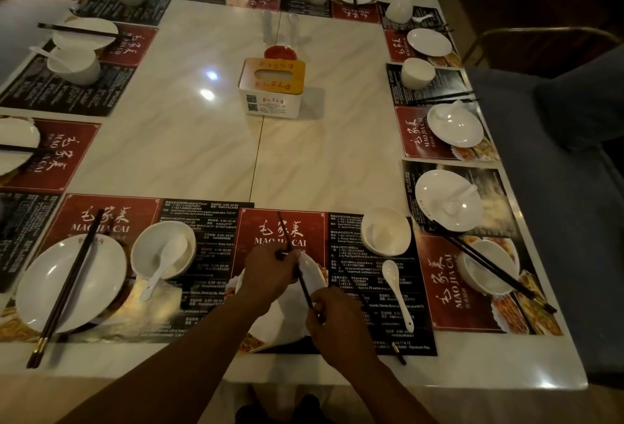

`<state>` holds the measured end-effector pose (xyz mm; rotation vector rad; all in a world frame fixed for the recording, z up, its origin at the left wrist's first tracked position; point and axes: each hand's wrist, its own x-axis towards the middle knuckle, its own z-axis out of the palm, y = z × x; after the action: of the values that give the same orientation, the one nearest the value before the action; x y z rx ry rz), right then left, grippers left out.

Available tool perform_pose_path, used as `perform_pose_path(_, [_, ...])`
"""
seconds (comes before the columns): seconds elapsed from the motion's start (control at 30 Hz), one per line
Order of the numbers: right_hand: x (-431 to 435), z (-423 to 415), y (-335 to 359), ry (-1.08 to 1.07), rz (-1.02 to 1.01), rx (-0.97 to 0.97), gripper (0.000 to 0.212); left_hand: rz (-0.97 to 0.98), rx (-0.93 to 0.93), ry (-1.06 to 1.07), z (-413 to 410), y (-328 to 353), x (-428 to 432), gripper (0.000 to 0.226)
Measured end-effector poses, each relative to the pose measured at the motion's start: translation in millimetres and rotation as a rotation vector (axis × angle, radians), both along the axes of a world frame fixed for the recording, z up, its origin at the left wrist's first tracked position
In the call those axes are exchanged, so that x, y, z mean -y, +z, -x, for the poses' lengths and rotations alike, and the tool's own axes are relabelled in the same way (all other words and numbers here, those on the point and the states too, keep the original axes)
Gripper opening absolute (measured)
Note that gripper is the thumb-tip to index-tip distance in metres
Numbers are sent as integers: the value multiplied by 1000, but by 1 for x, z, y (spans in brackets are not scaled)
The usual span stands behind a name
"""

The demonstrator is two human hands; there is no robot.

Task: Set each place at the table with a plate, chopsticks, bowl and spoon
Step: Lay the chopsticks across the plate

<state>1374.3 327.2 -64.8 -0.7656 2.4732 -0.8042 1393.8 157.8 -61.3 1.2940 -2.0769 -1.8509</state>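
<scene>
A: Nearest: right hand (337,322) and left hand (270,275) both pinch the pair of slim dark chopsticks (304,283), held slantwise over the round white plate (315,268) at the near-middle place.
B: What's left?
A: There, the white ceramic spoon (398,292) lies on the printed paper mat (358,265), beside the empty white bowl (386,231). Right-side places look unsorted. Near-left and far ones look done.

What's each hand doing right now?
Left hand: closed, pinching the chopsticks.
Right hand: closed, gripping the same chopsticks.
</scene>
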Motion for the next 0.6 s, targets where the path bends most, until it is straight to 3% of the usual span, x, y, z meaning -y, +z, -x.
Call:
perform_pose_path(0.13, [-14,15,-9,-81,-20,-70,12,-4,71,37,-15,-7,18,13])
perform_pose_path(0.27, [-46,41,-28,-216,-168,-165,22,80,185,-100,-28,-18,32,18])
perform_pose_path(0.6, [-54,42,-37,-190,-265,-141,25,101,227,-166,-19,-25,29,10])
